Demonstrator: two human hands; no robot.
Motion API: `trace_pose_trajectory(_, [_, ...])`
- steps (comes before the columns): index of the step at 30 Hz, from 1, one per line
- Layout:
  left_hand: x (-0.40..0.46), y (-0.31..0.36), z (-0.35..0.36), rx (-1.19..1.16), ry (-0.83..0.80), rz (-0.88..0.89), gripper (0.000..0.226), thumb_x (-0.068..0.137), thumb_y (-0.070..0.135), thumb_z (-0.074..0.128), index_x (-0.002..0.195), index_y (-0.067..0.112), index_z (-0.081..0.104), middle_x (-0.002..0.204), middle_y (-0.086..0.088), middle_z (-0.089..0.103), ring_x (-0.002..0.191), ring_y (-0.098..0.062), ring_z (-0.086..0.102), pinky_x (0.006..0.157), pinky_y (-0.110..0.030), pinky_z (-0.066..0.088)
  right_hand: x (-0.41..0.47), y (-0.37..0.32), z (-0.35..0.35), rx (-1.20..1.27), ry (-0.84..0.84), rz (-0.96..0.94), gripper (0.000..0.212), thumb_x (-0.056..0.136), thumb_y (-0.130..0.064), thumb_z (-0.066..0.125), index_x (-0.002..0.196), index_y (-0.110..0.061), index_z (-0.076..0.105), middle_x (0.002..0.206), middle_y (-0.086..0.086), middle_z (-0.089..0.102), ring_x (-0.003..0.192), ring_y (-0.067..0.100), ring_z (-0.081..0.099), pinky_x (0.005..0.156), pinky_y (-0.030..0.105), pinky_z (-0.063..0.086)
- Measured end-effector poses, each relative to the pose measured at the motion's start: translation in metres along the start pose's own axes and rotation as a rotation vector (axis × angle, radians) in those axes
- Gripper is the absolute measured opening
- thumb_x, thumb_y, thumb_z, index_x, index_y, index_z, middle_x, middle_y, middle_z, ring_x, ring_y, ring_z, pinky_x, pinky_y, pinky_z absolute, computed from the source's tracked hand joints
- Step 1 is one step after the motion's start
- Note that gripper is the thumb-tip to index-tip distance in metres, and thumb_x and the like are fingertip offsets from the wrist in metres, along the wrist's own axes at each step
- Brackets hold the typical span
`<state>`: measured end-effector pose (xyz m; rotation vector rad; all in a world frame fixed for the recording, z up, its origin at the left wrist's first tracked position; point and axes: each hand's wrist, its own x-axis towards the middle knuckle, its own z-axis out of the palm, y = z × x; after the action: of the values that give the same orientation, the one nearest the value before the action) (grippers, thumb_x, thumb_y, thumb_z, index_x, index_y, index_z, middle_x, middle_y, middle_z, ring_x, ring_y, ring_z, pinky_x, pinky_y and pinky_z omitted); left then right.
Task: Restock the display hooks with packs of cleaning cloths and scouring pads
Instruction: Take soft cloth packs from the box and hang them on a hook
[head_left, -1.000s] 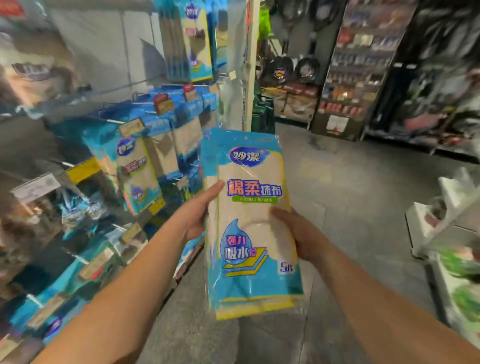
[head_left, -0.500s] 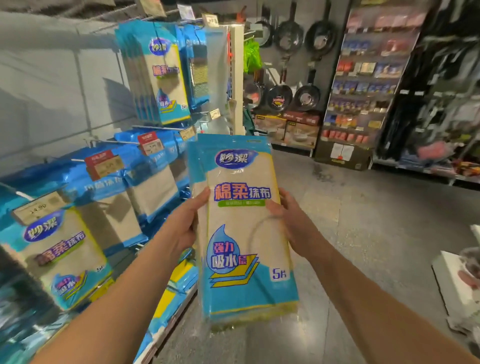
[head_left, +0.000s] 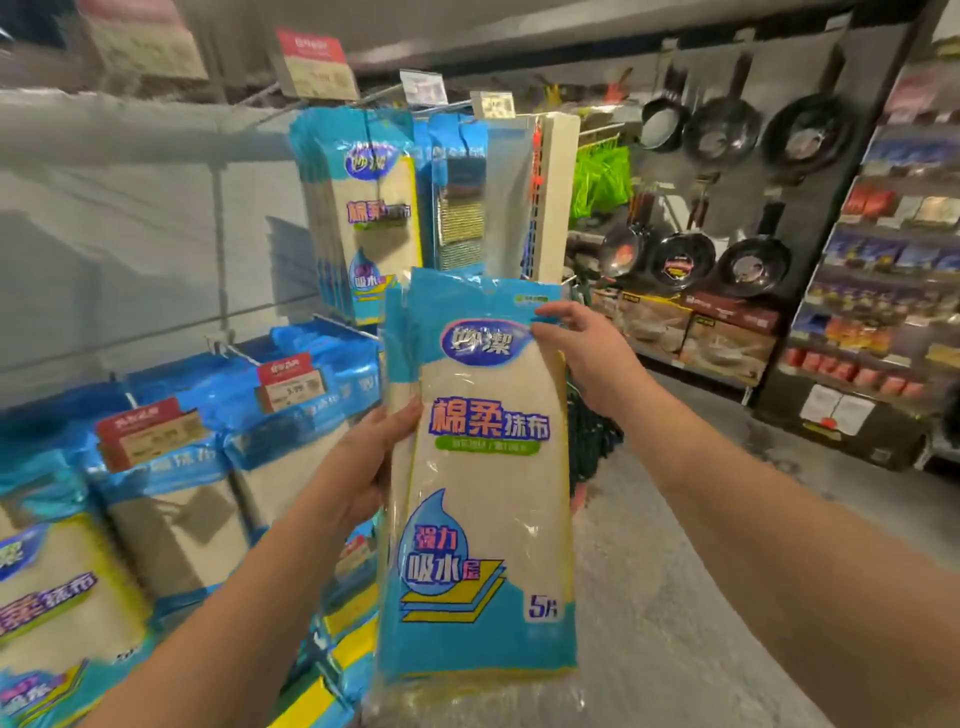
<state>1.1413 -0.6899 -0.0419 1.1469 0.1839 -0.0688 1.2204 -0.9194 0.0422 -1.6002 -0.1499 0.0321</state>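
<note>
The pack (head_left: 480, 467) is a tall blue and white bag of cleaning cloths, upright at the centre, held in front of the display. More same packs (head_left: 363, 208) hang on hooks at 11 o'clock, others (head_left: 171, 467) at 9 o'clock.

Black frying pans (head_left: 724, 132) hang on the dark far wall above boxed goods (head_left: 691, 325), beside bright green bags (head_left: 602, 179) and a grey floor (head_left: 675, 597).

Dim shop aisle with a grey speckled floor (head_left: 675, 597), black frying pans (head_left: 722, 135) hung on a dark wall rack.
</note>
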Motion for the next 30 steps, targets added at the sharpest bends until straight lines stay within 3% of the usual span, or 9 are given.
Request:
trace_pose_trajectory(5, [0.054,0.034,-0.015,0.030,0.085,0.087,0.062,0.076,0.032,0.072,0.131,0.010,0.054,0.108,-0.018,0.076,0.084,-0.032,0.076,0.062,-0.042,0.063,0.089,-0.004,0.030,0.080,-0.160,-0.010,0.035,0.097,-0.004,0.057,0.128,-0.021,0.061,0.114,-0.007,0.062,0.076,0.010,0.073,0.083,0.038,0.060])
trace_pose_trajectory(10, [0.115,0.077,-0.046,0.053,0.126,0.186,0.055,0.078,0.035,0.069,0.126,0.009,0.060,0.108,-0.017,0.076,0.090,-0.031,0.076,0.070,-0.044,0.063,0.176,-0.020,0.066,0.121,-0.167,-0.082,0.043,0.095,0.005,0.055,0.131,-0.019,0.061,0.122,-0.003,0.061,0.085,0.022,0.073,0.059,0.030,0.059])
trace_pose_trajectory(13, [0.145,0.112,-0.072,0.104,0.190,0.241,0.063,0.078,0.036,0.073,0.131,0.008,0.056,0.111,-0.018,0.075,0.093,-0.034,0.074,0.071,-0.045,0.063,0.226,-0.045,0.069,0.155,-0.147,-0.151,0.044,0.095,0.005,0.054,0.130,-0.019,0.061,0.122,-0.003,0.061,0.096,0.028,0.072,0.071,0.039,0.062])
trace_pose_trajectory(18, [0.172,0.161,-0.104,0.191,0.333,0.398,0.029,0.091,0.022,0.070,0.114,0.008,0.058,0.091,-0.015,0.078,0.068,-0.027,0.075,0.055,-0.039,0.061,0.295,-0.076,0.075,0.069,-0.153,-0.325,0.047,0.092,0.006,0.056,0.126,-0.026,0.064,0.120,-0.009,0.062,0.108,0.023,0.068,0.092,0.048,0.057])
trace_pose_trajectory(23, [0.185,0.188,-0.113,0.309,0.517,0.561,0.034,0.083,0.032,0.081,0.104,0.016,0.059,0.091,-0.008,0.078,0.080,-0.028,0.076,0.078,-0.050,0.061,0.340,-0.101,0.091,-0.068,-0.241,-0.446,0.049,0.094,0.003,0.056,0.133,-0.025,0.059,0.125,-0.012,0.061,0.119,0.016,0.061,0.093,0.038,0.057])
trace_pose_trajectory(27, [0.186,0.195,-0.104,0.274,0.492,0.589,0.026,0.088,0.028,0.075,0.104,0.015,0.059,0.083,-0.005,0.078,0.067,-0.021,0.075,0.058,-0.038,0.062,0.368,-0.115,0.100,-0.142,-0.231,-0.530,0.053,0.092,-0.001,0.059,0.137,-0.030,0.057,0.129,-0.010,0.058,0.121,0.014,0.057,0.096,0.033,0.055])
trace_pose_trajectory(28, [0.185,0.195,-0.101,0.249,0.464,0.592,0.030,0.086,0.030,0.076,0.105,0.014,0.059,0.085,-0.007,0.078,0.066,-0.022,0.075,0.054,-0.035,0.061,0.374,-0.117,0.099,-0.147,-0.218,-0.552,0.055,0.091,-0.002,0.060,0.138,-0.030,0.055,0.132,-0.009,0.057,0.121,0.013,0.056,0.098,0.032,0.054])
trace_pose_trajectory(30, [0.183,0.196,-0.096,0.213,0.395,0.608,0.060,0.064,0.047,0.087,0.107,0.014,0.061,0.090,-0.013,0.078,0.068,-0.024,0.076,0.054,-0.035,0.060,0.386,-0.120,0.094,-0.110,-0.226,-0.575,0.058,0.091,-0.002,0.061,0.141,-0.029,0.054,0.137,-0.008,0.054,0.123,0.011,0.053,0.095,0.026,0.053])
